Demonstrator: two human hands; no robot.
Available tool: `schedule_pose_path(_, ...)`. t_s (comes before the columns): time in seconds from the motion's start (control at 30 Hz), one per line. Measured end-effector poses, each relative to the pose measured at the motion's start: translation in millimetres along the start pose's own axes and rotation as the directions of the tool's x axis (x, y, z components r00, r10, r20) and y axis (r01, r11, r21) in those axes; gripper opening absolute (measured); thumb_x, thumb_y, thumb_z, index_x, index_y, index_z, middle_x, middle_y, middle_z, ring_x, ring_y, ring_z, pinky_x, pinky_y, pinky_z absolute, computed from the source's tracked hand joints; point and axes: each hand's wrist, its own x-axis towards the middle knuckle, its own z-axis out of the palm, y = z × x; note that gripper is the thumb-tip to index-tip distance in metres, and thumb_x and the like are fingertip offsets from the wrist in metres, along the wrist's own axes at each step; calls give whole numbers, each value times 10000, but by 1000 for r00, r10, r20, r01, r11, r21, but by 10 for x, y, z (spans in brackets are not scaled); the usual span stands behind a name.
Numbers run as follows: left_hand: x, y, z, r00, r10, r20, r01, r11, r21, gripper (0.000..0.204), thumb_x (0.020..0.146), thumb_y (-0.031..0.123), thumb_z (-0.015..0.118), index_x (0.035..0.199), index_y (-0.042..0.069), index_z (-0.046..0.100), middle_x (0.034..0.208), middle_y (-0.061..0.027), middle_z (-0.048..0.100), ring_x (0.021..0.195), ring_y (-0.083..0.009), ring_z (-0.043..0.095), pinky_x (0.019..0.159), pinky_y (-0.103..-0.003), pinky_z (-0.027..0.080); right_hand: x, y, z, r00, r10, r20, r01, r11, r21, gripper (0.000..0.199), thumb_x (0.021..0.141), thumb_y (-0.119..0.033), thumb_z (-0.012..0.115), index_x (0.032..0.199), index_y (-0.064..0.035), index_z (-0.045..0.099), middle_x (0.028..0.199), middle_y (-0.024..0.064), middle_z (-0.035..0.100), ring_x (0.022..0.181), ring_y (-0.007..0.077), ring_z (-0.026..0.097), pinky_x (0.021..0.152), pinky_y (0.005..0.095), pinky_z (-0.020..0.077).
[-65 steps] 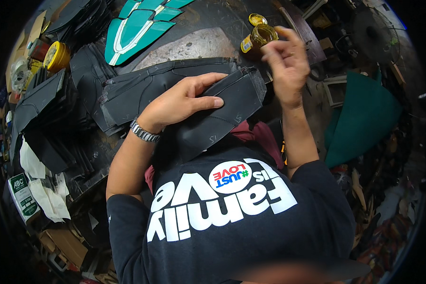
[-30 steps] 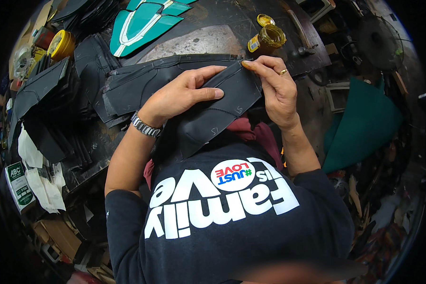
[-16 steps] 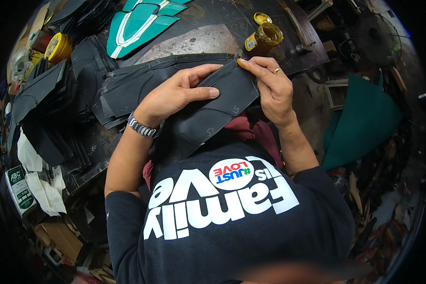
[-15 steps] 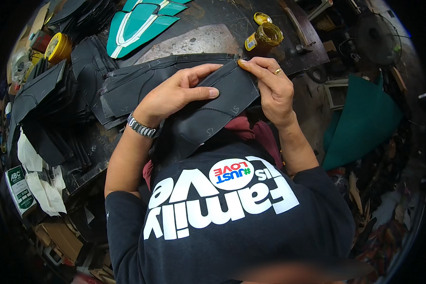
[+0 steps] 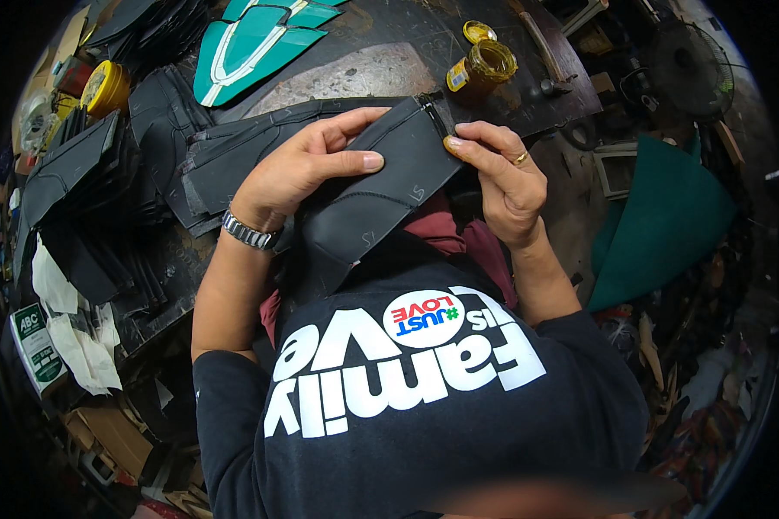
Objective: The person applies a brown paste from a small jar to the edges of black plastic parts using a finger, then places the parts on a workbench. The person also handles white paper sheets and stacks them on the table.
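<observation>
Slants a bare left forearm (image 5: 227, 290) up from left of centre. Holds the bare left hand (image 5: 296, 171) above centre, closed in a flat pinch with an extended thumb (image 5: 350, 163) pointing right. Keeps a bare right forearm (image 5: 541, 272) steep at right of centre, and curls the bare right hand (image 5: 512, 183) leftward, one fingertip (image 5: 453, 144) smeared yellow-brown.

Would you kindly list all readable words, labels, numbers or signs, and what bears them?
I won't copy the wording, but writing stands here:
Black cloth T-shirt: large white letters, coloured ones in a white circle.
White-and-green rectangular container: printed lettering.
Flat black leather-like piece: pale handwritten marks.
Brown see-through jar: label too small to read.
</observation>
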Motion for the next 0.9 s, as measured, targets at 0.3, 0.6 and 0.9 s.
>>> schedule_pose_path(0.3,-58,160,-121,975,154,-163,-140,986,93,613,941,135,693,1472,-23,431,1236,-90,673,1043,-115,672,908,-242,537,-113,-16,62,992,10,-126,16,979,204,490,839,123,649,1301,-31,606,1308,180,568,1051,231,637,996,355,501)
schedule_pose_path(0.6,45,196,-1,789,469,-397,-587,767,-260,344,962,148,664,1270,5,607,1142,-104,699,991,-170,697,885,-306,570,170,-247,472,932,350,96,-330,710,622,1062,869,144,596,1620,-198,-72,1278,192,580,1103,184,630,980,328,517)
schedule_pose_path(0.9,-65,-354,176,969,199,-148,-144,938,317,426,959,89,692,1338,-23,533,1145,-105,688,965,-155,690,758,-297,612,494,-77,-11,950,216,224,-265,938,221,934,832,91,694,1605,-77,198,1134,68,678,969,142,626,919,288,504)
